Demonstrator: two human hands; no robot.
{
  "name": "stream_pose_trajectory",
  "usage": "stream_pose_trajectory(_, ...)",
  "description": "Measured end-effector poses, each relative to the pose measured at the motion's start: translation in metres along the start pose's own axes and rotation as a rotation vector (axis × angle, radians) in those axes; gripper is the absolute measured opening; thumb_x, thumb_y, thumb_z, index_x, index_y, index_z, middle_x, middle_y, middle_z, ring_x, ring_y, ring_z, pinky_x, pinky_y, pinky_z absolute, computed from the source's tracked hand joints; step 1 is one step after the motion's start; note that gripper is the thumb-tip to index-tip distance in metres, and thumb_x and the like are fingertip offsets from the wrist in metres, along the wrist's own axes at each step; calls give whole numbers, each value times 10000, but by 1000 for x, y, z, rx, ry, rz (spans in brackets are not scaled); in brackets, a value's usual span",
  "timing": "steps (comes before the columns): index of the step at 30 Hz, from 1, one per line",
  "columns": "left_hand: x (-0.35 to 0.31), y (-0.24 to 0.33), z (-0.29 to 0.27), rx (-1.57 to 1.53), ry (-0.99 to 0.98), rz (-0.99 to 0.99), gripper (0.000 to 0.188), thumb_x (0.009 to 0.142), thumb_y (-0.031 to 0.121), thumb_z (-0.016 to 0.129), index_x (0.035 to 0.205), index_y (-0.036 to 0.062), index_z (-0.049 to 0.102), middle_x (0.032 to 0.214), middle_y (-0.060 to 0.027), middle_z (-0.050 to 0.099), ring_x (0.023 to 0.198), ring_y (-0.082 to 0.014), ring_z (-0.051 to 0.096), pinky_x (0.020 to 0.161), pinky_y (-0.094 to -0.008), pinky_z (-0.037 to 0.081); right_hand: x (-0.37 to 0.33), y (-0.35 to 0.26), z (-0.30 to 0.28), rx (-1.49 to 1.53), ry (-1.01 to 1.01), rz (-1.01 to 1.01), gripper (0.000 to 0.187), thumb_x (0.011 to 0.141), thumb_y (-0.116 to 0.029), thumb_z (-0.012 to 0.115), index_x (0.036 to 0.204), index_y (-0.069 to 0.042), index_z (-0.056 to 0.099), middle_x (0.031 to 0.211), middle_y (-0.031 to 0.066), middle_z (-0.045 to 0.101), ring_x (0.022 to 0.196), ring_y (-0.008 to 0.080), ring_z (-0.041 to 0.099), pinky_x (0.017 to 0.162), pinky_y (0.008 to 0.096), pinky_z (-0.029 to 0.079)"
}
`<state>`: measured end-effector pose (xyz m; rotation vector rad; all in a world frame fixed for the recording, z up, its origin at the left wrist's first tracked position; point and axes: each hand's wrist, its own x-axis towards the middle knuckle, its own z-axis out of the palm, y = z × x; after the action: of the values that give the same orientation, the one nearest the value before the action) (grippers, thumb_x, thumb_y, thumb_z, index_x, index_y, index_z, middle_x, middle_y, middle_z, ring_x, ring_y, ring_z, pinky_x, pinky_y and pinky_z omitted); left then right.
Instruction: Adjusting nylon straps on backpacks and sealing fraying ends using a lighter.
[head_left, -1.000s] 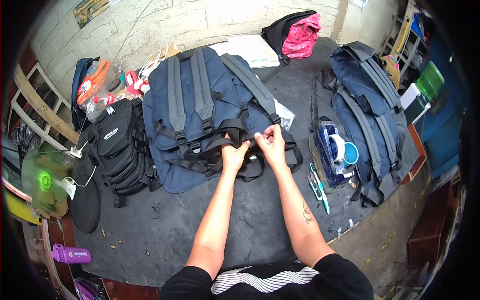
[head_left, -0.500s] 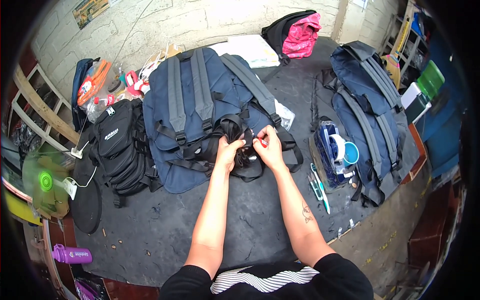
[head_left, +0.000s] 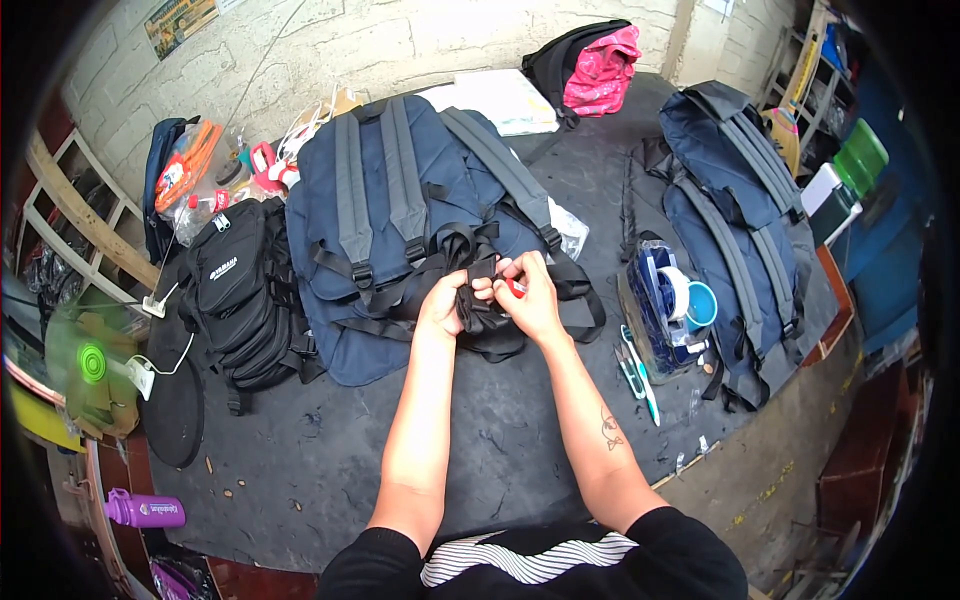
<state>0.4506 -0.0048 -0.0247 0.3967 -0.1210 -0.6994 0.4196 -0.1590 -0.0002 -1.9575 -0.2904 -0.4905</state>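
Observation:
My left hand (head_left: 443, 300) is closed on black webbing strap (head_left: 482, 268) bunched in front of me. Close beside it, my right hand (head_left: 533, 298) is closed around a small red object (head_left: 516, 288), mostly hidden by the fingers. The fingertips of both hands meet at the strap. Several more black straps and a loop (head_left: 458, 240) lie around them. Just beyond is a stack of navy backpacks (head_left: 375, 180) with grey shoulder straps, its lower edge spread toward me on the dark table (head_left: 330, 460).
A black backpack (head_left: 238, 290) lies to the left. Right of my hands are a clear container (head_left: 650, 310), a blue tape roll (head_left: 702, 305) and turquoise thread snips (head_left: 640, 375). Further right lie more navy backpacks (head_left: 725, 220). A pink-and-black bag (head_left: 600, 75) stands at the wall; a purple bottle (head_left: 150, 510) stands out at lower left.
My right hand has shifted slightly left, closer to the left hand, and its fingers now meet the left fingers at the strap. The left hand has turned a little; the surroundings look the same.

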Motion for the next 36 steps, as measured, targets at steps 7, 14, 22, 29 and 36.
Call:
stream_pose_trajectory(7,0,-3,-1,-25,-8,30,436,857,132,395,1248,-61,383,709,-20,501,638,-132,477,643,-245,418,-3,7,2,12,12,38,222,710,-130,631,816,-15,473,819,101,483,714,261,563,646,336,457)
stream_pose_trajectory(14,-1,-16,27,670,493,436,441,658,5,733,1041,-55,522,899,-89,603,767,-152,598,698,-252,493,-1,16,-5,176,256,217,215,743,-129,654,801,-18,479,753,49,489,587,137,456,573,277,412)
stream_pose_trajectory(22,16,-29,26,726,628,640,217,687,15,701,852,2,561,759,-38,589,621,-128,570,588,-236,461,-7,-8,0,-282,163,47,259,689,-175,634,811,-56,438,774,92,482,615,291,551,556,385,439)
stream_pose_trajectory(29,23,-33,27,586,729,621,85,742,28,660,753,22,576,670,-27,585,528,-105,538,511,-225,430,-8,-14,-2,-394,128,36,289,669,-166,628,844,-59,424,796,99,478,621,311,556,552,402,435)
stream_pose_trajectory(36,27,-39,21,598,686,765,86,724,10,665,759,11,586,679,-17,588,562,-101,534,549,-227,421,-7,-12,-6,-435,132,113,324,673,-168,640,872,-52,413,815,106,492,655,318,580,566,414,445)
